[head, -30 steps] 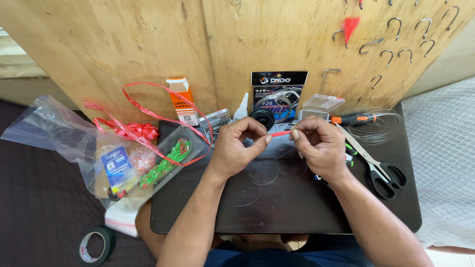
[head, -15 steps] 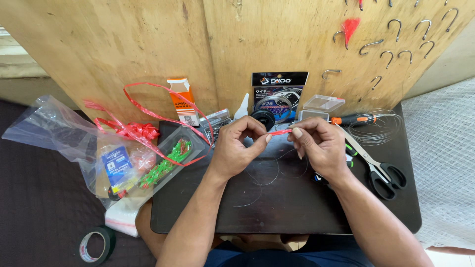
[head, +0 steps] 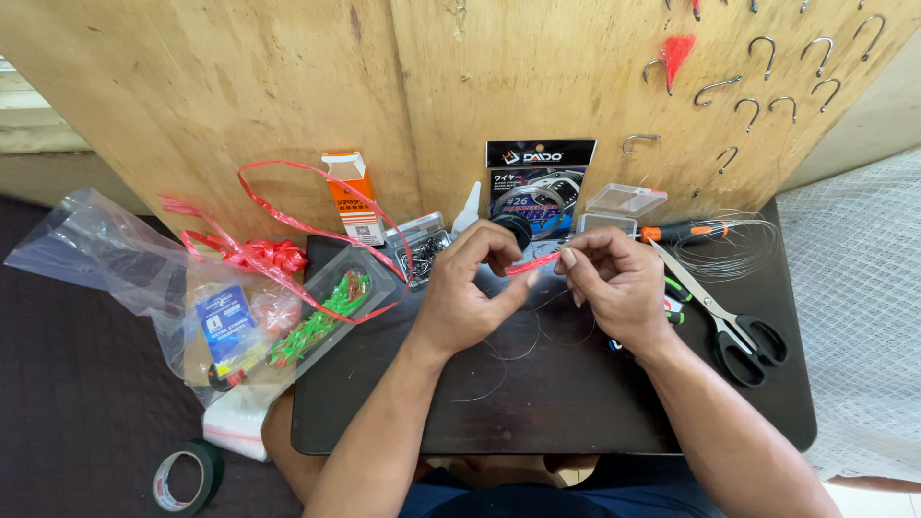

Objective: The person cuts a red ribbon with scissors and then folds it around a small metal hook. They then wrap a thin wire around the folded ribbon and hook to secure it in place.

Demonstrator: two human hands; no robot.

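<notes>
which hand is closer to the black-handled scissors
Right. The right hand sits just left of the scissors, a small gap from the blades. The left hand is further left, beyond the right hand, both pinching a small red strip.

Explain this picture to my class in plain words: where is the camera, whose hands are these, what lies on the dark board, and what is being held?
The single view comes from a camera worn on a person's head, looking down, so both hands are that person's own. The left hand and right hand meet over a dark board and together pinch a small red strip; thin clear line loops below them. On the board lie scissors, an orange-handled tool, a coil of wire and small clear boxes. To the left are red ribbon, plastic bags and a tape roll. Metal hooks hang on the wooden panel behind.
</notes>
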